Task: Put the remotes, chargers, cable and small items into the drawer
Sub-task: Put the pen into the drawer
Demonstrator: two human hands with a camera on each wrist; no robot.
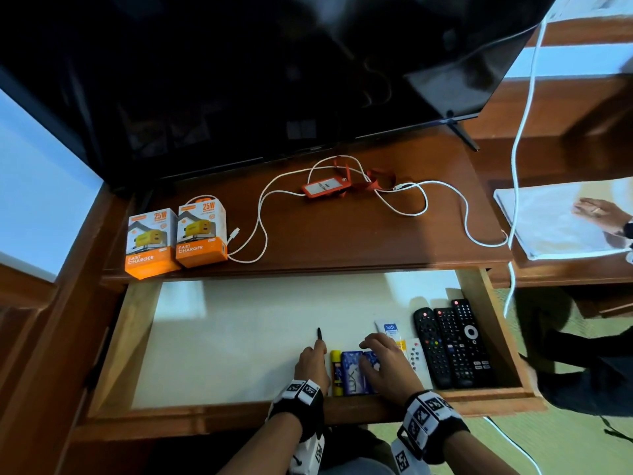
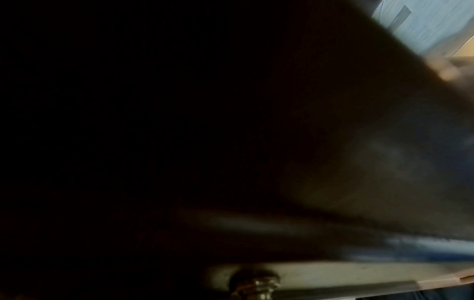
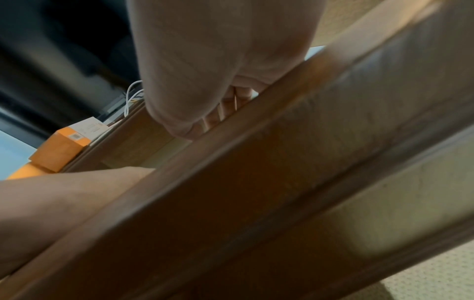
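Observation:
The drawer (image 1: 239,411) stands open, lined in white. At its front, my left hand (image 1: 317,351) pinches a black pen (image 1: 319,334) whose tip points away from me. Beside it lie a yellow glue stick (image 1: 336,371) and blue soap packets (image 1: 352,371). My right hand (image 1: 373,354) curls over the right packet, thumb on its side. A white tube (image 1: 389,329), a small white remote (image 1: 416,358) and three black remotes (image 1: 455,344) lie to the right. Two orange charger boxes (image 1: 149,241), a white cable (image 1: 263,214) and an orange card holder (image 1: 323,188) sit on the desk top.
A large dark TV (image 1: 274,80) overhangs the desk's back. Another person's hand (image 1: 599,214) rests on white paper at the right. A second white cable (image 1: 524,132) hangs down there. The left wrist view is nearly black. The drawer front (image 3: 256,182) fills the right wrist view.

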